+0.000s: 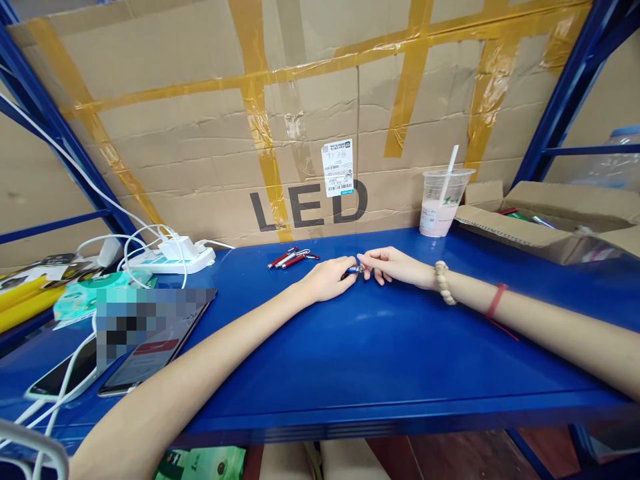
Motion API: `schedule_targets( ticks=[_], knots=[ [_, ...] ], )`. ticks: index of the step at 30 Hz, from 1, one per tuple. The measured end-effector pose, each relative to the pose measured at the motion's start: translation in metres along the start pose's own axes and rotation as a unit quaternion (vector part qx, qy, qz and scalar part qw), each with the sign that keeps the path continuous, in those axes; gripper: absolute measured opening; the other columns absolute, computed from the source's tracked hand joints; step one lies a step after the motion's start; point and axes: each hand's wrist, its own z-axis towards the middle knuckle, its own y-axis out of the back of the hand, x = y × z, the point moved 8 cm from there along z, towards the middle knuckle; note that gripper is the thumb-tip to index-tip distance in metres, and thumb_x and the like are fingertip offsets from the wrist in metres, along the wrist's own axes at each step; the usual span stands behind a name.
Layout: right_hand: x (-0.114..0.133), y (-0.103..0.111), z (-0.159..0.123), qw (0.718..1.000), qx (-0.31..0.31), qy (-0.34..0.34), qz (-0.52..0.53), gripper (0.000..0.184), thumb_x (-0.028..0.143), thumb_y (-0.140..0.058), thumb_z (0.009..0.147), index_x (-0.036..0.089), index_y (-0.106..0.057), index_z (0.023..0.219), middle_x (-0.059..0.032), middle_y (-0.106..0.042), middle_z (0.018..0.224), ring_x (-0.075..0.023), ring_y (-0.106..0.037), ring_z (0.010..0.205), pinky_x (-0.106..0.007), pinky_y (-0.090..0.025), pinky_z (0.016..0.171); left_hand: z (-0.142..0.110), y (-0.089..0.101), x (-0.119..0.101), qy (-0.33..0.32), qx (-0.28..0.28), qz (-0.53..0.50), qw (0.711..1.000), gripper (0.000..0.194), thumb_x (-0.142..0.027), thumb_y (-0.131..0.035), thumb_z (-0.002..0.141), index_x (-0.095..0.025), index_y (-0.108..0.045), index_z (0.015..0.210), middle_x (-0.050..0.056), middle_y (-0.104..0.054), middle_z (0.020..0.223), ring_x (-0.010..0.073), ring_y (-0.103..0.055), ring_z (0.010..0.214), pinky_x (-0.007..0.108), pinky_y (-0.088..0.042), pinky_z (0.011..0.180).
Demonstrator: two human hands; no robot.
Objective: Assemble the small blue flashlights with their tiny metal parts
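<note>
Blue shelf (380, 347), two hands' grip, one small blue keychain light (356, 269)

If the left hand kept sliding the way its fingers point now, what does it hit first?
Probably the right hand: the left hand points right along the blue shelf, and both already pinch the same small blue item between them.

A blue shelf (380, 347) carries red pens (290, 258) at the back, a white power strip (173, 259) and phones (150, 353) to the left, a cup (443, 203) and open box (555, 223) to the right
</note>
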Motion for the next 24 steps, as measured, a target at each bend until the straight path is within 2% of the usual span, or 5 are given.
schedule_targets(
  ticks=[17, 24],
  knots=[
    [-0.0015, 0.0000, 0.0005, 1.000, 0.007, 0.006, -0.011, 0.045, 0.059, -0.047, 0.075, 0.015, -0.054, 0.072, -0.0037, -0.063, 0.076, -0.0064, -0.049, 0.049, -0.022, -0.033, 0.043, -0.0003, -0.0003, 0.0000, 0.002, 0.003, 0.002, 1.000, 0.018, -0.022, -0.038, 0.085, -0.018, -0.052, 0.096, 0.005, -0.060, 0.103, 0.0171, -0.057, 0.091, 0.029, -0.046, 0.078],
    [0.0001, -0.0007, -0.0016, 1.000, 0.005, -0.020, -0.008, 0.045, 0.061, -0.050, 0.071, 0.016, -0.054, 0.073, -0.0030, -0.062, 0.075, -0.0060, -0.048, 0.048, -0.022, -0.032, 0.043, -0.0002, -0.0003, 0.0011, 0.007, 0.001, 0.003, 1.000, 0.019, -0.023, -0.039, 0.085, -0.018, -0.053, 0.096, 0.005, -0.060, 0.104, 0.0172, -0.057, 0.091, 0.029, -0.046, 0.078]
  ],
)
